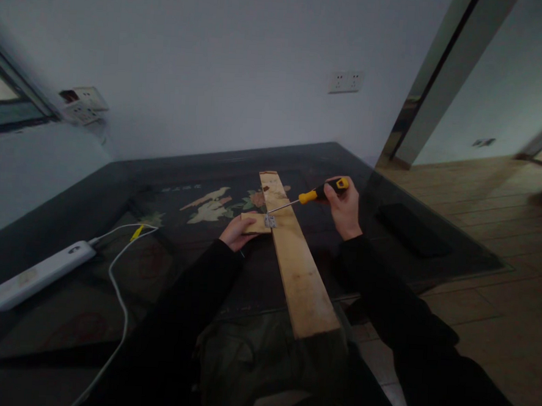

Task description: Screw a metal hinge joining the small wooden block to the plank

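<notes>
My right hand (345, 207) is wrapped round the black and yellow handle of a screwdriver (309, 197). Its thin metal shaft slants down to the left, with the tip at a small metal hinge (270, 221). That hinge spans the joint between a long wooden board (301, 269) and a short wooden piece (257, 225). My left hand (237, 232) grips the short piece from its left end, thumb on top. The long board runs from the middle of the table toward my lap. Any screw under the tip is too small to make out.
A dark table (199, 168) with a flower pattern bears the work. To the left lies a white power strip (41, 275) with a white cable (121, 298). A dark flat object (411, 230) lies at the right. Behind the table stands a wall with a socket (346, 82).
</notes>
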{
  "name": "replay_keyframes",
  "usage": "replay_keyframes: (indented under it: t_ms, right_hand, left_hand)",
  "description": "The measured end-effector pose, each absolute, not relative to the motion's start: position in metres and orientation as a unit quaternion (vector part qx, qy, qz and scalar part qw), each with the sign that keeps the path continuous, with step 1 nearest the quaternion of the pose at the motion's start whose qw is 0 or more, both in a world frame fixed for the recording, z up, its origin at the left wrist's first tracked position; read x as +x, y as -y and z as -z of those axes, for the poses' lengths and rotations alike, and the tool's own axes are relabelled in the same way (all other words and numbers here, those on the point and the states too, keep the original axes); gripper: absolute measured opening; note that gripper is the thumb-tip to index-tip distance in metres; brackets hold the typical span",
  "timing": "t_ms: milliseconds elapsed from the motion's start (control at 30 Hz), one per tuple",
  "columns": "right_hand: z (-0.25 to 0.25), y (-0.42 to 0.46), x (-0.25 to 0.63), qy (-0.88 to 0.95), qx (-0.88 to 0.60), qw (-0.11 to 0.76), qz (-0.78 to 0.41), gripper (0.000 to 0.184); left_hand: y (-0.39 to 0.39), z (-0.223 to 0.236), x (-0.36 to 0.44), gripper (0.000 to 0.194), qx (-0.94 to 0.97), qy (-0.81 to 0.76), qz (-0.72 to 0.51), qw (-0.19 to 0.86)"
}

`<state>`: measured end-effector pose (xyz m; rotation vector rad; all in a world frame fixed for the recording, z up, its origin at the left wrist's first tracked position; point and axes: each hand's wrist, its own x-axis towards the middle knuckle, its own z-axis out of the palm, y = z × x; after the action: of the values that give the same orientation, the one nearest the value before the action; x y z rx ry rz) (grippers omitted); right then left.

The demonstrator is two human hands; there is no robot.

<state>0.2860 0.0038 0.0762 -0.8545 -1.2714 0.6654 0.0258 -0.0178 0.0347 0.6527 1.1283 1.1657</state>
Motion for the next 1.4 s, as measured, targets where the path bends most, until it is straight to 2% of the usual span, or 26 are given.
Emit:
replay_keyframes:
  t_ms: [700, 967, 1200, 1400]
  right_hand:
    - [-0.075, -0.006, 0.287, 0.555, -0.374, 0.679, -0.301, 0.044]
    - [-0.111, -0.018, 0.286, 0.672, -0.315, 0.591, -0.315, 0.038]
    - [-0.160, -0.034, 0.271, 0.777, -0.292, 0.486, -0.272, 0.032]
    - [-0.178, -0.043, 0.247, 0.775, -0.270, 0.473, -0.321, 0.035]
  left_hand:
    - [0.019, -0.036, 0.027, 0.037, 0.291, -0.494, -0.511, 0.640]
    - [0.016, -0.033, 0.025, 0.036, 0.281, -0.501, -0.516, 0.635]
    - [0.016, -0.030, 0.024, 0.035, 0.297, -0.486, -0.516, 0.640]
    - [0.016, -0.030, 0.024, 0.037, 0.292, -0.489, -0.522, 0.635]
